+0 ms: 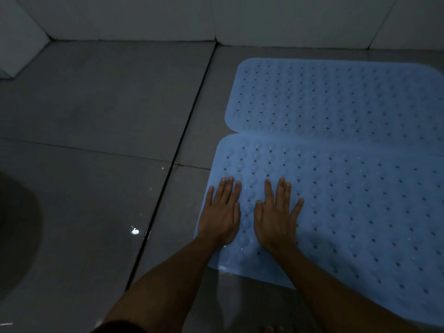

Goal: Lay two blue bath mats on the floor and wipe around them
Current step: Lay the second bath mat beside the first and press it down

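Pressing down side by side, both hands lie flat on the near mat (348,207), fingers straight and slightly spread, gripping nothing. That near mat serves as the landmark. The left hand (222,212) sits close to its left edge, with the little finger almost at the border. The right hand (276,216) rests just beside the left one, further in on the same mat, the 2 thumbs nearly touching but a narrow strip of blue showing between them. Both forearms reach in from below the mat's near edge.

The far mat (336,99) lies directly beyond the near mat, toward the wall (144,18), and the 2 long edges meet along a seam, the near mat appearing to lap slightly over the far one. Both mats are pale blue, dotted with rows of small holes and round bumps, and both run off to the right out of sight.

Left of the near mat stretches the grey tiled floor (84,104), crossed by a dark grout line (182,140) running from the wall toward the person. A few bright wet glints (135,230) sit on the tile just left of that line, level with the hands. Much further left, a dark rounded shape (16,236) fills the edge; I cannot tell what it is.
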